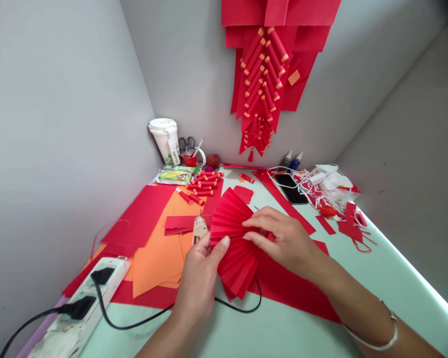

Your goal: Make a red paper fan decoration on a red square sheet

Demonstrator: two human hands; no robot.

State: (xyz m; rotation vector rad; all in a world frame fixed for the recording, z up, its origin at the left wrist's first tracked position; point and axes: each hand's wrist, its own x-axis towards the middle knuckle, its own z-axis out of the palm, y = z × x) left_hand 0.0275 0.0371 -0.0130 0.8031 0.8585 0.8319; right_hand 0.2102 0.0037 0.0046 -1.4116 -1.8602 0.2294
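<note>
A pleated red paper fan (233, 211) is spread in front of me, held above the table. My left hand (203, 268) grips its left edge, the thumb lying on the front of the folds and the other fingers hidden behind. From the right, my right hand (278, 236) has bent fingers on the fan, with thumb and forefinger at the pleats near the middle; part of its grip is hidden. Just behind my left hand lies a beige tool, apparently a glue gun (199, 226), partly covered.
A power strip (110, 271) with black plugs and a cord lies at the left. Orange sheets (159, 263), red paper (142, 214) and small red rolls (205, 186) cover the table. A phone (291, 189) and paper scraps (332, 181) lie right. Firecracker decorations (263, 74) hang behind.
</note>
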